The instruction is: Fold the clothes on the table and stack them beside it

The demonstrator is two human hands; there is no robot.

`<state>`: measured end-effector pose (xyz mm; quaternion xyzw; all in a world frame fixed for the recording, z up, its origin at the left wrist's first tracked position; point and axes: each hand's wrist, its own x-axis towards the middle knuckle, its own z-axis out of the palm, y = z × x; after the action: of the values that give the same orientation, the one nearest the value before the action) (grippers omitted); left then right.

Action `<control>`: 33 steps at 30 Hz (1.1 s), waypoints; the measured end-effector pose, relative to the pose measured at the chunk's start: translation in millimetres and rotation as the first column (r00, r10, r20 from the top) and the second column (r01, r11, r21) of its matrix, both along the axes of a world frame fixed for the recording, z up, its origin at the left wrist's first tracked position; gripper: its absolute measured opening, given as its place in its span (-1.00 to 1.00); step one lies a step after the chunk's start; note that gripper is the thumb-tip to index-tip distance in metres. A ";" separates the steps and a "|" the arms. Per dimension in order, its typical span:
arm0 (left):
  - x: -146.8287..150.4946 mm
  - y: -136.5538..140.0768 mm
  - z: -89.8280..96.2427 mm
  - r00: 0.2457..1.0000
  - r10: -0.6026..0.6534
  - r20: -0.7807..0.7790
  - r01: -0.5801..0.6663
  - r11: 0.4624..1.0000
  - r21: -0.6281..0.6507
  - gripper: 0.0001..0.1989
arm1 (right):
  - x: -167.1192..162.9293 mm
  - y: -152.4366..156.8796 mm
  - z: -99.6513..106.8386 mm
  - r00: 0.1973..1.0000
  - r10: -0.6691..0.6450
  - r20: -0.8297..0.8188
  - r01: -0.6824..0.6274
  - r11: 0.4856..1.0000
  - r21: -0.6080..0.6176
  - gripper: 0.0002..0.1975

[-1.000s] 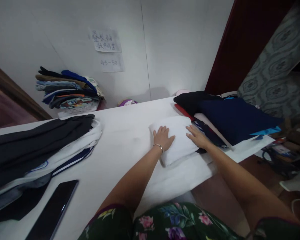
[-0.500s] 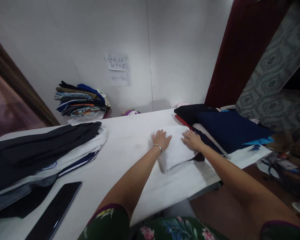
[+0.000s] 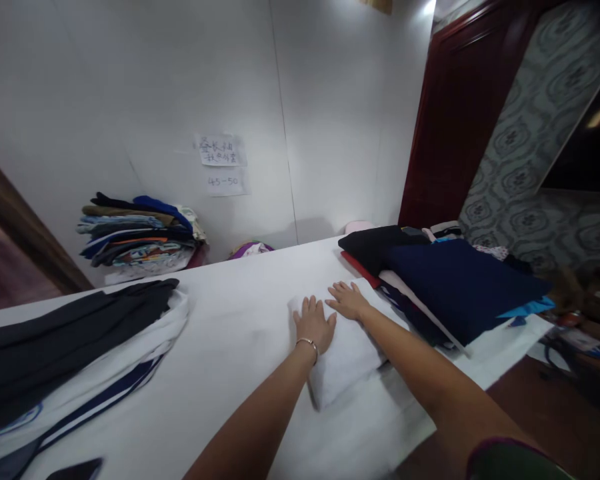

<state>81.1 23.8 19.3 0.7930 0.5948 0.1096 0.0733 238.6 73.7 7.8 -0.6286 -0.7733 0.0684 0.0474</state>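
A folded white garment (image 3: 347,353) lies on the white table (image 3: 230,347) in front of me; its exact kind cannot be made out. My left hand (image 3: 314,325) rests flat on its left part, fingers spread, a bracelet on the wrist. Flat on the garment's far edge lies my right hand (image 3: 349,301), fingers stretched out. Neither hand grips anything. Just right of the white garment is a pile of folded clothes with a navy one (image 3: 465,280) and a black one (image 3: 375,243) on top.
Dark trousers (image 3: 80,320) lie over white and navy clothes at the left. A stack of folded clothes (image 3: 145,230) stands by the wall, below handwritten paper signs (image 3: 225,163). A dark phone-like object (image 3: 77,470) shows at the bottom left.
My right hand has slid left across the white garment, closer to my left hand. The camera view has tilted up and shifted right, so the phone-like object is mostly out of frame.
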 end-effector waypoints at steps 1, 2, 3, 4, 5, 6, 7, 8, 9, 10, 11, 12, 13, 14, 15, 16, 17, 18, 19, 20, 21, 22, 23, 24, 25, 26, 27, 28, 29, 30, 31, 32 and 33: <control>0.3 0.7 -0.5 1.000 0.000 -0.004 0.000 1.000 -0.001 -0.37 | 0.9 0.3 -1.8 1.000 0.005 -0.003 -0.005 1.000 0.003 -0.32; 0.6 1.2 -0.8 1.000 0.001 -0.007 -0.001 1.000 -0.005 -0.37 | 1.6 0.6 -2.9 1.000 0.009 -0.006 -0.009 1.000 0.004 -0.32; 0.9 1.5 -0.7 1.000 0.004 -0.010 -0.005 1.000 -0.010 -0.37 | 2.1 0.8 -3.4 1.000 0.014 -0.006 -0.014 1.000 0.003 -0.31; 1.3 1.5 -0.4 1.000 0.006 -0.012 -0.006 1.000 -0.013 -0.38 | 2.4 0.8 -3.4 1.000 0.018 -0.004 -0.018 1.000 0.002 -0.31; 1.7 1.3 0.3 1.000 0.005 -0.013 -0.005 1.000 -0.018 -0.38 | 2.3 0.8 -2.8 1.000 0.020 0.000 -0.020 1.000 0.002 -0.31; 2.0 0.8 1.2 1.000 0.003 -0.012 -0.003 1.000 -0.024 -0.39 | 2.0 0.8 -1.7 1.000 0.019 0.005 -0.019 1.000 0.003 -0.31; 2.4 0.3 2.1 1.000 0.001 -0.010 -0.001 1.000 -0.031 -0.40 | 1.4 0.6 0.1 1.000 0.018 0.008 -0.018 1.000 0.005 -0.32; 2.7 -0.2 3.1 1.000 -0.002 -0.005 0.001 0.999 -0.036 -0.40 | 0.6 0.4 2.5 1.000 0.017 0.008 -0.017 1.000 0.008 -0.33; 2.9 -0.6 3.9 1.000 -0.004 0.001 0.004 0.999 -0.040 -0.40 | -0.2 -0.2 5.5 1.000 0.016 0.005 -0.016 1.000 0.009 -0.34; 3.0 -1.0 4.5 1.000 -0.006 0.007 0.006 0.999 -0.046 -0.40 | -0.6 -1.4 9.0 1.000 0.015 -0.001 -0.015 1.000 0.004 -0.35; 3.0 -1.2 4.9 1.000 -0.007 0.013 0.008 0.999 -0.051 -0.40 | -0.3 -3.6 12.7 1.000 0.015 -0.007 -0.015 1.000 -0.006 -0.37; 3.0 -1.4 5.2 1.000 -0.008 0.018 0.009 0.998 -0.055 -0.39 | 1.1 -7.4 16.3 1.000 0.011 -0.014 -0.012 1.000 -0.016 -0.37; 2.9 -1.5 5.4 1.000 -0.009 0.020 0.011 0.998 -0.060 -0.39 | 4.0 -12.9 19.1 1.000 0.002 -0.018 -0.003 1.000 -0.017 -0.38; 2.8 -1.6 5.4 1.000 -0.010 0.021 0.011 0.998 -0.064 -0.39 | 8.6 -20.3 20.6 1.000 -0.014 -0.017 0.014 1.000 0.000 -0.38; 2.7 -1.6 5.3 1.000 -0.011 0.023 0.012 0.998 -0.066 -0.38 | 14.9 -29.5 20.3 0.999 -0.034 -0.013 0.035 0.999 0.030 -0.38; 2.7 -1.5 5.1 1.000 -0.011 0.026 0.012 0.998 -0.064 -0.38 | 22.6 -39.9 17.9 0.998 -0.063 -0.008 0.064 0.996 0.066 -0.37; 2.8 -1.5 4.6 0.999 -0.012 0.031 0.014 0.998 -0.061 -0.39 | 31.5 -50.7 13.6 0.995 -0.101 -0.011 0.101 0.990 0.097 -0.37; 3.1 -1.4 4.0 0.999 -0.013 0.036 0.015 0.998 -0.056 -0.39 | 40.9 -61.2 7.8 0.991 -0.135 -0.025 0.137 0.984 0.112 -0.37; 3.4 -1.2 3.3 0.999 -0.014 0.041 0.017 0.999 -0.052 -0.39 | 50.1 -70.4 1.3 0.983 -0.173 -0.059 0.178 0.979 0.102 -0.38; 3.8 -1.0 2.5 0.999 -0.017 0.046 0.019 0.999 -0.048 -0.39 | 58.4 -77.6 -5.3 0.974 -0.201 -0.101 0.209 0.975 0.079 -0.38; 4.3 -0.8 1.6 0.999 -0.019 0.050 0.021 0.999 -0.045 -0.39 | 65.2 -82.5 -11.2 0.964 -0.222 -0.143 0.232 0.971 0.053 -0.37; 4.6 -0.6 0.7 0.998 -0.019 0.054 0.021 0.999 -0.041 -0.39 | 70.3 -85.2 -16.0 0.956 -0.232 -0.181 0.242 0.970 0.034 -0.37; 4.9 -0.5 -0.3 0.998 -0.017 0.059 0.019 0.999 -0.036 -0.39 | 73.6 -85.9 -19.5 0.950 -0.231 -0.211 0.241 0.970 0.024 -0.37; 4.9 -0.4 -1.3 0.998 -0.012 0.066 0.014 0.999 -0.031 -0.39 | 75.4 -85.1 -21.8 0.947 -0.226 -0.230 0.237 0.971 0.021 -0.38; 4.7 -0.5 -2.3 0.997 -0.008 0.075 0.010 1.000 -0.027 -0.39 | 75.9 -83.4 -23.0 0.944 -0.222 -0.242 0.234 0.972 0.021 -0.38; 4.1 -0.7 -3.3 0.996 -0.006 0.088 0.008 1.000 -0.021 -0.40 | 75.7 -81.6 -23.4 0.943 -0.217 -0.252 0.230 0.973 0.023 -0.39; 3.3 -1.2 -4.1 0.995 -0.007 0.104 0.008 1.000 -0.014 -0.40 | 75.3 -79.9 -23.6 0.943 -0.211 -0.258 0.226 0.974 0.026 -0.40; 2.0 -1.9 -4.9 0.992 -0.008 0.125 0.009 1.000 -0.007 -0.41 | 74.9 -78.6 -23.8 0.943 -0.207 -0.261 0.223 0.974 0.031 -0.40; 0.4 -2.9 -5.4 0.988 -0.003 0.152 0.004 1.000 -0.004 -0.42 | 74.9 -77.8 -24.2 0.944 -0.203 -0.262 0.220 0.975 0.037 -0.40; -1.6 -4.2 -5.9 0.983 0.010 0.182 -0.009 1.000 -0.004 -0.43 | 75.2 -77.5 -24.9 0.945 -0.199 -0.261 0.217 0.975 0.044 -0.40; -3.9 -5.7 -6.2 0.976 0.030 0.214 -0.028 1.000 -0.012 -0.45 | 75.9 -77.4 -25.9 0.946 -0.195 -0.261 0.215 0.975 0.049 -0.40; -6.5 -7.6 -6.5 0.968 0.051 0.245 -0.046 0.999 -0.026 -0.46 | 76.7 -77.5 -26.9 0.947 -0.191 -0.258 0.210 0.976 0.051 -0.40; -9.2 -9.7 -6.9 0.960 0.065 0.273 -0.055 0.997 -0.044 -0.47 | 77.5 -77.7 -27.7 0.950 -0.187 -0.251 0.207 0.977 0.052 -0.39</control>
<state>71.9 14.1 12.4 0.7501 0.6047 0.2099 0.1660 316.0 -4.0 -19.9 -0.6871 -0.6969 0.1102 0.1737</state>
